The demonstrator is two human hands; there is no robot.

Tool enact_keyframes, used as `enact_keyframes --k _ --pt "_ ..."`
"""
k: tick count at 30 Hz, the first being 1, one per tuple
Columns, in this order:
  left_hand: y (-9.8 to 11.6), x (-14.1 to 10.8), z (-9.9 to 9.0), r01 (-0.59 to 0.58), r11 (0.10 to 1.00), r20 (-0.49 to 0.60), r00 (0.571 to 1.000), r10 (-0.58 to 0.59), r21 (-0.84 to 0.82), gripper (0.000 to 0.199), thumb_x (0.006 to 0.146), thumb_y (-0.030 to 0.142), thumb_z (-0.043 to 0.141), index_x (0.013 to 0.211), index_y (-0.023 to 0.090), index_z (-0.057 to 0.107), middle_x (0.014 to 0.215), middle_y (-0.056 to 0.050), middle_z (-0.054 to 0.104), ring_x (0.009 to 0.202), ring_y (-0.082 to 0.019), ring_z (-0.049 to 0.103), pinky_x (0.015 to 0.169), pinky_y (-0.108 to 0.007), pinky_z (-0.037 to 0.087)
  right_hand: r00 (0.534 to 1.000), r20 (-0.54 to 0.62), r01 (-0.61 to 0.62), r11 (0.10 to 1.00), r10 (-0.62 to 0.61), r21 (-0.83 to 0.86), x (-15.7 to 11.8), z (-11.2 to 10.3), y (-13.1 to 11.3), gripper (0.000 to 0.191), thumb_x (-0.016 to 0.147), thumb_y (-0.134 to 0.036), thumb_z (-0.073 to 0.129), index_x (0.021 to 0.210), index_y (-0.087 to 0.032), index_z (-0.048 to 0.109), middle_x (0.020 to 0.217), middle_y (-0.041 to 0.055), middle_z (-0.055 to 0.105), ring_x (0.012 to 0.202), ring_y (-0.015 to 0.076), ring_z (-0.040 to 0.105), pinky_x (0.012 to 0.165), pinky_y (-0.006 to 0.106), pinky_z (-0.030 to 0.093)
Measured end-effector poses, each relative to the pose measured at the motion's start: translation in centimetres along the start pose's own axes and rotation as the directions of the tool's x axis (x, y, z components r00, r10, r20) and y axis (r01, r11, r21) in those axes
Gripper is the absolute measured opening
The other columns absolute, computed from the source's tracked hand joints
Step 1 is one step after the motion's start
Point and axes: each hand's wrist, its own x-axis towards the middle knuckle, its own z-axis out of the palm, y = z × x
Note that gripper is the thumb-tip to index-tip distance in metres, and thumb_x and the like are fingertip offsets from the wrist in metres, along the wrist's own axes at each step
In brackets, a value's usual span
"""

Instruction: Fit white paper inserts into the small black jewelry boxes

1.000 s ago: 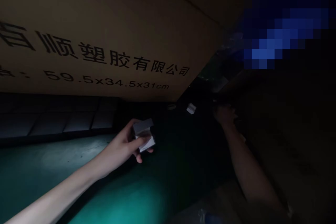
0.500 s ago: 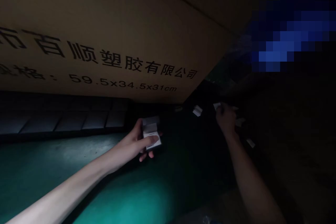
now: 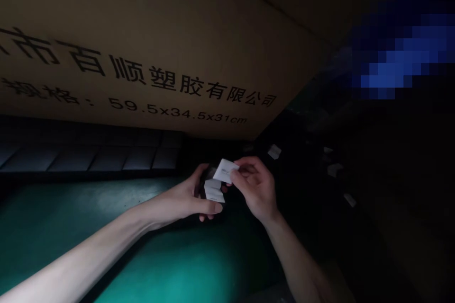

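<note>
My left hand [image 3: 197, 199] is closed round a small dark piece, perhaps a box, whose edges are mostly lost in shadow. Folded white paper [image 3: 214, 192] lies on top of it, near my thumb. Just above, my right hand [image 3: 259, 187] pinches a folded white leaflet [image 3: 224, 171] with small dark print between thumb and fingers. The leaflet is tilted and overlaps the far end of the dark piece; whether they touch I cannot tell.
Behind the hands stands a large printed cardboard box [image 3: 170, 23]. Rows of dark padded-looking squares [image 3: 110, 157] run along its foot at left. Several loose white papers [image 3: 274, 152] lie to the right on the dark part of the green surface [image 3: 159, 260]. A pixelated blue patch fills the upper right.
My right hand has come left from among the loose papers to my left hand, bringing the leaflet. My left thumb has shifted down off the middle of the folded paper.
</note>
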Motion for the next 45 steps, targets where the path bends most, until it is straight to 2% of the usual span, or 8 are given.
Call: enact_keyframes --k 6,9,12,16,21,28,40,45 --pt "0.1 0.0 0.0 0.04 0.999 -0.006 0.999 -0.04 -0.027 0.125 0.077 0.022 0.085 0.162 0.022 -0.007 0.091 -0.001 0.068 0.074 -0.014 0.065 0.065 -0.028 0.051 0.992 -0.127 -0.009 0.989 -0.01 -0.147 -0.7 -0.9 0.9 0.017 0.085 -0.03 0.077 0.092 -0.024 0.063 0.09 0.0004 0.07 0.082 0.0157 0.071 0.072 0.029 0.063" --pt "0.2 0.0 0.0 0.06 0.998 -0.026 0.998 -0.06 -0.028 0.134 0.076 0.021 0.086 0.161 0.021 -0.017 0.091 -0.002 0.069 0.074 -0.015 0.066 0.066 -0.029 0.052 0.997 -0.08 0.007 0.99 -0.018 -0.141 -0.7 -1.1 1.0 0.018 0.085 -0.031 0.077 0.094 -0.025 0.062 0.093 0.0007 0.071 0.085 0.0163 0.071 0.073 0.031 0.064" --pt "0.0 0.0 -0.1 0.051 0.998 -0.03 0.998 -0.052 -0.025 0.127 0.076 0.022 0.085 0.162 0.02 -0.008 0.092 -0.003 0.069 0.073 -0.015 0.066 0.067 -0.029 0.052 0.995 -0.048 0.077 0.979 -0.087 -0.191 -0.8 -1.2 1.3 0.015 0.088 -0.028 0.075 0.098 -0.026 0.063 0.097 0.0004 0.072 0.089 0.0165 0.072 0.076 0.031 0.064" --pt "-0.2 0.1 -0.2 0.019 0.999 0.0 1.0 -0.019 -0.036 0.115 0.078 0.025 0.085 0.162 0.02 0.007 0.094 -0.003 0.069 0.072 -0.013 0.066 0.069 -0.03 0.054 0.945 0.036 0.304 0.828 -0.326 -0.471 -0.8 -1.3 1.6 0.026 0.091 -0.018 0.069 0.114 -0.029 0.066 0.102 0.0019 0.074 0.091 0.0173 0.072 0.079 0.033 0.063" --pt "-0.2 0.2 -0.1 0.042 0.995 -0.044 0.998 -0.045 -0.087 0.13 0.075 0.022 0.087 0.163 0.021 -0.007 0.096 -0.004 0.07 0.077 -0.015 0.069 0.081 -0.037 0.059 0.852 0.21 0.501 0.631 -0.48 -0.592 -0.6 -1.0 1.7 0.031 0.091 -0.01 0.067 0.114 -0.031 0.07 0.098 0.0017 0.076 0.092 0.0196 0.072 0.079 0.038 0.063" --pt "-0.5 0.4 0.1 0.002 0.996 -0.05 0.999 -0.007 -0.091 0.119 0.073 0.022 0.089 0.163 0.023 0.011 0.103 -0.005 0.068 0.082 -0.016 0.07 0.086 -0.039 0.061 0.913 0.143 0.386 0.693 -0.383 -0.609 -0.6 -1.0 2.6 0.022 0.096 -0.02 0.063 0.11 -0.032 0.076 0.098 0.0036 0.067 0.084 0.0163 0.07 0.073 0.033 0.063" --pt "-0.3 0.4 0.3 0.008 0.996 -0.071 0.997 -0.014 -0.085 0.126 0.073 0.02 0.089 0.165 0.022 0.003 0.108 -0.008 0.068 0.087 -0.018 0.071 0.087 -0.04 0.063 0.929 0.156 0.364 0.741 -0.337 -0.564 -0.6 -1.1 2.5 0.024 0.097 -0.011 0.057 0.101 -0.028 0.073 0.097 0.0023 0.071 0.09 0.0168 0.07 0.078 0.032 0.061" --pt "-0.1 0.2 0.4 -0.016 0.999 -0.026 1.0 0.015 -0.032 0.115 0.076 0.021 0.086 0.162 0.021 0.01 0.095 -0.002 0.068 0.078 -0.016 0.07 0.086 -0.041 0.062 0.911 0.123 0.383 0.697 -0.394 -0.606 -0.8 -0.7 2.8 0.025 0.095 -0.012 0.06 0.101 -0.03 0.075 0.092 0.0029 0.066 0.085 0.0176 0.066 0.072 0.033 0.06"
